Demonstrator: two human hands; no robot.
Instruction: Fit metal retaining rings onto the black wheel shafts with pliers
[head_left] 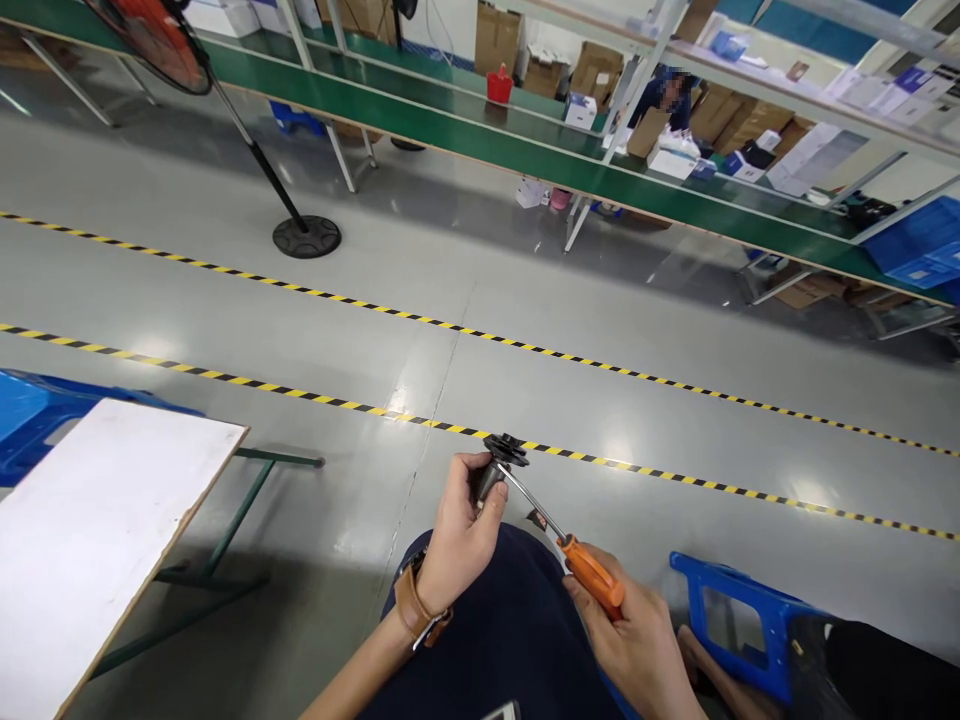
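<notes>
Left hand (466, 545): fingers pinched closed round the stem of a black part (507, 449), which is held up just beyond the lap (517, 630). Right hand (641, 640): fingers wrapped on the orange handle of a screwdriver (594, 577); its shaft slants to the part, tip by the underside of the ridged head (exact contact too small to tell).

Judgement: grip the stem firmly, keep the left thumb off the blade's line, press lightly against slipping. Forearms braced on the lap should steady both hands.

Surroundings: white desk (127, 520) at left, blue stool (776, 655) at right; glossy grey floor (360, 340) with two striped tapes (637, 467); standing fan (270, 178); beyond, a long green desk (420, 118) bearing boxes (580, 110).
</notes>
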